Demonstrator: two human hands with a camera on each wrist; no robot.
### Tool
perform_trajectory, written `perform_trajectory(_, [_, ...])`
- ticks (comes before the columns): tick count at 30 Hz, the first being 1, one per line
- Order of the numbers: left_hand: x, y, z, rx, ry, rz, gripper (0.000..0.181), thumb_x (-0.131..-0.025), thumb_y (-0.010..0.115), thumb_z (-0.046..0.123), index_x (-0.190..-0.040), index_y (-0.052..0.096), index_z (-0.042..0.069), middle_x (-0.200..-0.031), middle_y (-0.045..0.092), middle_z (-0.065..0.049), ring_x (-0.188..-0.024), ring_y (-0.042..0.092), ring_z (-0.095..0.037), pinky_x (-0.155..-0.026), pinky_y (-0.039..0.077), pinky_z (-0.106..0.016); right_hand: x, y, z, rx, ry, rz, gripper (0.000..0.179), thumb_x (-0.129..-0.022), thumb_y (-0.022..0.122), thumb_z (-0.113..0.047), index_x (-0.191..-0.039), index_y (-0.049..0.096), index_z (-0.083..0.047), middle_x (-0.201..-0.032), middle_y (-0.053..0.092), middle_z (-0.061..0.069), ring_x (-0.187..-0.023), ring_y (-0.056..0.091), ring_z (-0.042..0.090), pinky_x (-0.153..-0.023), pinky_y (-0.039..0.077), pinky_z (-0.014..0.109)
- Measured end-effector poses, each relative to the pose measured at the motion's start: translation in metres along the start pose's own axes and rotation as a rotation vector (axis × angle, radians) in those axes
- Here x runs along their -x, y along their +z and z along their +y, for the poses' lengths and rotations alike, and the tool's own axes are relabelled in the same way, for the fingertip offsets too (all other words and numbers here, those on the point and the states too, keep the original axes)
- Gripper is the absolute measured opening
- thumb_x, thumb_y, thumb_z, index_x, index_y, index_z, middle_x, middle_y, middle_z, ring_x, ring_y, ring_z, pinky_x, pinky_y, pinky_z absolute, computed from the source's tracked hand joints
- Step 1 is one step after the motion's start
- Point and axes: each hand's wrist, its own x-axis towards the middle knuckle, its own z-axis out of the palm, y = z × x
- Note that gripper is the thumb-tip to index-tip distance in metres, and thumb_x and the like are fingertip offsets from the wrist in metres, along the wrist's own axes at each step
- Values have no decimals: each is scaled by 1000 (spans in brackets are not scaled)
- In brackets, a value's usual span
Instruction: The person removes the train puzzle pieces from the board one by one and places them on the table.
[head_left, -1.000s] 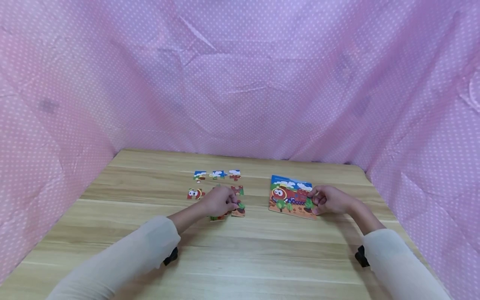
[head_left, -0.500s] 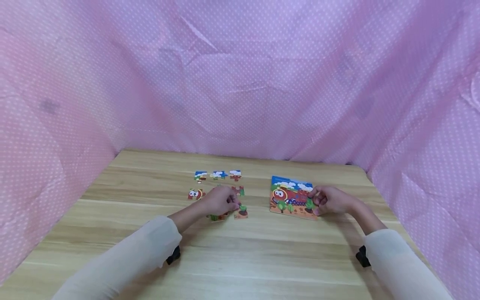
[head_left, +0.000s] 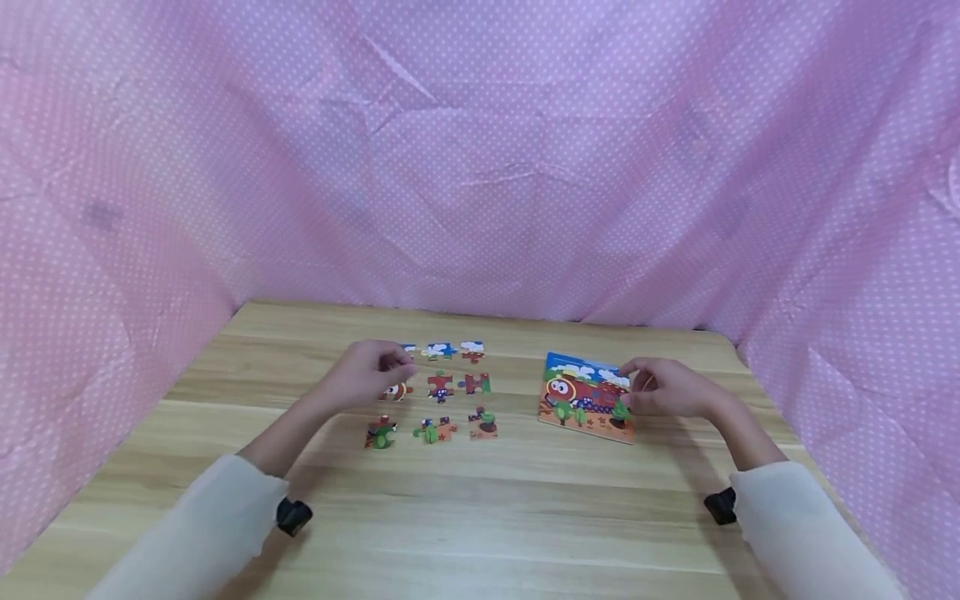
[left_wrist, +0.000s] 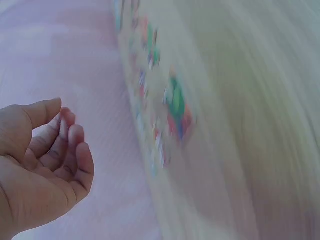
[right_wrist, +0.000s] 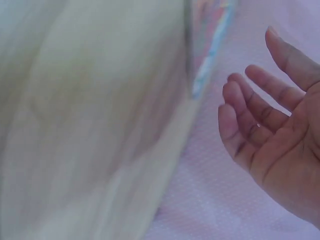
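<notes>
Jigsaw pieces lie spread in three spaced rows on the left half of the table. In the head view my left hand (head_left: pixel 367 373) hovers over the left end of the rows, partly covering the eyed piece (head_left: pixel 397 392) and a blue-topped one. Its fingers hang loosely curled with nothing between them, as the left wrist view confirms. The green plant piece (head_left: pixel 381 435) lies nearest me on that side; the tree piece (head_left: pixel 484 423) is at the right end. To the right is a picture board (head_left: pixel 581 396) showing a red train. My right hand (head_left: pixel 667 390) is at its right edge, fingers relaxed and empty.
The pieces and board rest on a wooden table (head_left: pixel 480 517). A pink dotted cloth (head_left: pixel 480 183) encloses its back and sides. Bare wood separates the pieces from the board. A black wrist camera (head_left: pixel 292 517) sits under the left sleeve.
My left hand has left the tree piece and moved left and up, uncovering the middle and near pieces. That piece shifted slightly right and nearer. My right hand has loosened from the board and risen slightly.
</notes>
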Motion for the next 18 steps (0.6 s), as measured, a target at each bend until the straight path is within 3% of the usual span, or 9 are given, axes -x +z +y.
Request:
perform_trajectory(5, [23,-30,-13,-134,-3,87,17,-101,66,20,-107,73,5,-94,71,-6,-87,62,-22,-78,52,-40,10,-5,-17,62,-26,131,51,-97,71,-33,-134,60,0,-113,68,14,-104,64,32,-87,53,49])
perform_trajectory(9, [36,-44,-16,-242,-16,119,29,-102,65,23,-117,69,-1,-110,69,-17,-104,63,-36,-90,50,-54,17,-7,-27,112,-4,232,60,-100,66,-41,-141,54,2,-132,61,27,-123,55,48,-97,46,64])
perform_trajectory(13, [41,-49,-15,-366,-34,122,48,-104,61,32,-134,59,-5,-134,58,-30,-126,51,-51,-102,41,-66,18,-5,-32,202,63,305,74,-101,58,-55,-150,45,-1,-150,45,30,-138,36,56,-106,26,76])
perform_trajectory(15, [41,-49,-14,-435,-41,115,55,-105,58,37,-141,53,-4,-142,52,-31,-132,45,-53,-106,36,-69,18,-3,-33,250,94,332,80,-100,55,-60,-153,40,-2,-154,39,30,-141,28,58,-105,17,81])
perform_trajectory(18, [39,-47,-13,-516,-52,99,65,-105,55,46,-151,45,0,-151,44,-30,-139,38,-53,-109,30,-71,17,0,-32,303,137,367,88,-98,50,-68,-157,34,-5,-156,35,30,-141,23,60,-101,12,84])
